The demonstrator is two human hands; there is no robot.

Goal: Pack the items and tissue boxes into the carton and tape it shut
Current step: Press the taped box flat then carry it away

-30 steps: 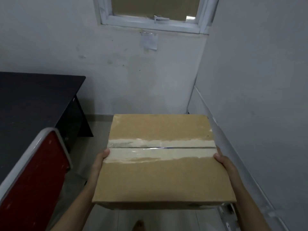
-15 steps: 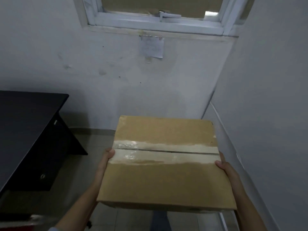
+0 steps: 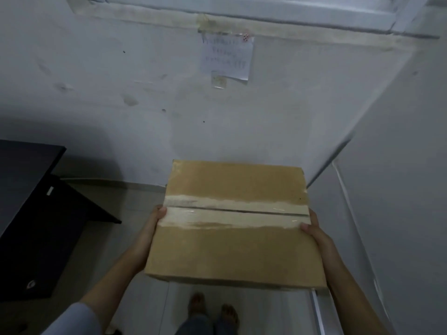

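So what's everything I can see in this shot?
carton: one, brown, flaps closed, held in front of the person
tape: one clear strip, across the carton's top seam
desk: one, black, at left
paper note: one, white, taped to the wall under the window frame
window frame: one, white, top edge
feet: two, on the floor below the carton
left hand: one, gripping the carton's left side
right hand: one, gripping its right side
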